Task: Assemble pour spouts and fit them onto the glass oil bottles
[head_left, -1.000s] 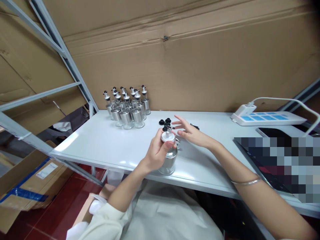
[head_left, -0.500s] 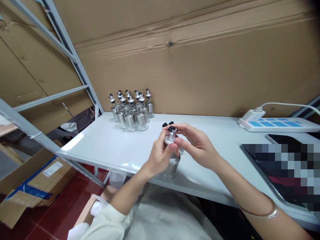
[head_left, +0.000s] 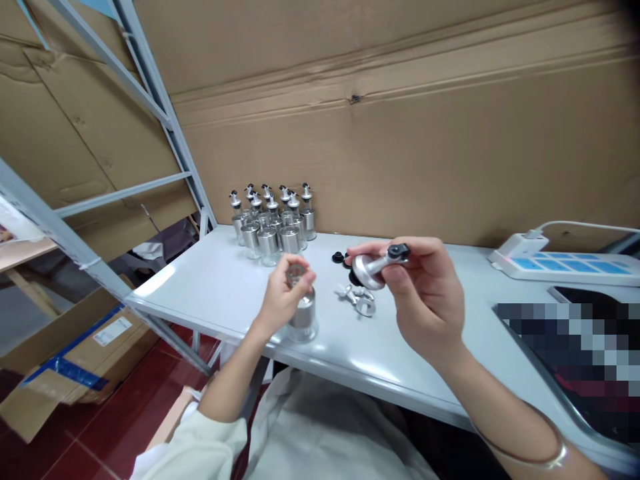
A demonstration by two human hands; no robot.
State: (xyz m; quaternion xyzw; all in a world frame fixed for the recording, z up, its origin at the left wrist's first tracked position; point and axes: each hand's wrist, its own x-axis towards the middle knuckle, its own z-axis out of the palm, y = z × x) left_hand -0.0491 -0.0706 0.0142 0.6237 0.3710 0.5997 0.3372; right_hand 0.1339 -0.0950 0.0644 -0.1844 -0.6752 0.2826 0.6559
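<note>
My left hand point(head_left: 281, 298) is closed round the neck of a glass bottle point(head_left: 303, 319) with a metal sleeve, standing upright near the table's front edge. Its mouth has no spout on it. In my right hand point(head_left: 431, 300) is a silver pour spout point(head_left: 373, 272) with a black tip and black stopper, tilted and held above the table, apart from the bottle. Below it lie loose silver spout parts point(head_left: 361, 300). Small black stoppers point(head_left: 339, 257) rest just behind, partly hidden by my right fingers.
Several similar bottles point(head_left: 267, 240) are grouped at the back left, most with spouts. A white power strip point(head_left: 575, 263) and a dark-screened device point(head_left: 555, 360) lie on the right. A metal frame post point(head_left: 175, 140) rises at the left; an open cardboard box point(head_left: 95, 353) sits on the floor.
Both hands were together at the spout on the bottle. Now they are apart: my right hand has lifted the spout off to the right, and my left has shifted the bottle left.
</note>
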